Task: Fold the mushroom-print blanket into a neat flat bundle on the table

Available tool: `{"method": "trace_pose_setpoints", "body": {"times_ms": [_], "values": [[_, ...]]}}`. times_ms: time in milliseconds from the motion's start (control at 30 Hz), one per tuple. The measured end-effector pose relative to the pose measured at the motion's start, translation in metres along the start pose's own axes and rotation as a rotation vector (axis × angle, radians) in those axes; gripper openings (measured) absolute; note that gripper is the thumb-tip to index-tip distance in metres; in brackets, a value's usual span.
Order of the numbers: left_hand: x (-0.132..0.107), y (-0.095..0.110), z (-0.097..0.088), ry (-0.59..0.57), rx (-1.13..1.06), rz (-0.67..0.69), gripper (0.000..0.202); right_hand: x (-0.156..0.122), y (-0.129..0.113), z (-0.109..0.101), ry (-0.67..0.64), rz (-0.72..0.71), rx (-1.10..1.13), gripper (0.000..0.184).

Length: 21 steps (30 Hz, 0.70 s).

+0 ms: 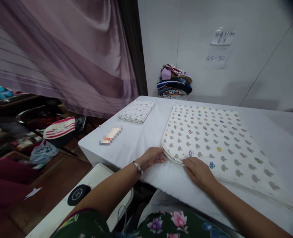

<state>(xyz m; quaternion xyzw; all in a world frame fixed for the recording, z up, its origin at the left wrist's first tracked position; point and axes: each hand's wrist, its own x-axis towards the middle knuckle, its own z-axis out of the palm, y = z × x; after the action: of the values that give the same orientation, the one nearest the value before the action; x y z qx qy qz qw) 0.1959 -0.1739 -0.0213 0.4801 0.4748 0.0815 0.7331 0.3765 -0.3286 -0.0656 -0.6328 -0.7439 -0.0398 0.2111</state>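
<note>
A white cloth printed with small mushrooms (216, 142) lies folded flat on the white table (134, 140). My left hand (152, 157) rests at the cloth's near left corner, fingertips pinching its layered edge. My right hand (198, 172) lies on the near edge just to the right, fingers curled onto the fabric. A watch sits on my left wrist (138, 167).
A smaller folded patterned cloth (136, 111) lies at the table's far left. A stack of folded clothes (174, 82) stands against the back wall. A small blurred object (110, 135) lies near the table's left edge. A purple curtain (62, 56) hangs left, with clutter below.
</note>
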Motion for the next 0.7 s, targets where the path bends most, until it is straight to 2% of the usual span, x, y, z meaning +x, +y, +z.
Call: {"method": "trace_pose_setpoints", "body": {"times_ms": [233,367,467,567,700], "values": [[-0.002,0.001,-0.001,0.11,0.017,0.001,0.007,-0.001,0.0,0.0,-0.02,0.001,-0.005,0.026],[-0.01,-0.003,-0.007,0.137,0.03,0.035,0.011,0.0,-0.001,-0.001,-0.022,-0.002,-0.016,0.028],[-0.011,-0.005,-0.004,0.17,0.037,0.069,0.014,0.001,-0.003,-0.002,-0.044,0.004,-0.024,0.027],[-0.007,-0.009,0.002,0.231,0.038,0.137,0.025,0.001,-0.003,-0.003,-0.06,0.004,-0.02,0.026],[-0.001,-0.019,0.004,0.302,0.092,0.312,0.038,0.001,-0.003,-0.004,-0.046,0.003,-0.018,0.027]]}}
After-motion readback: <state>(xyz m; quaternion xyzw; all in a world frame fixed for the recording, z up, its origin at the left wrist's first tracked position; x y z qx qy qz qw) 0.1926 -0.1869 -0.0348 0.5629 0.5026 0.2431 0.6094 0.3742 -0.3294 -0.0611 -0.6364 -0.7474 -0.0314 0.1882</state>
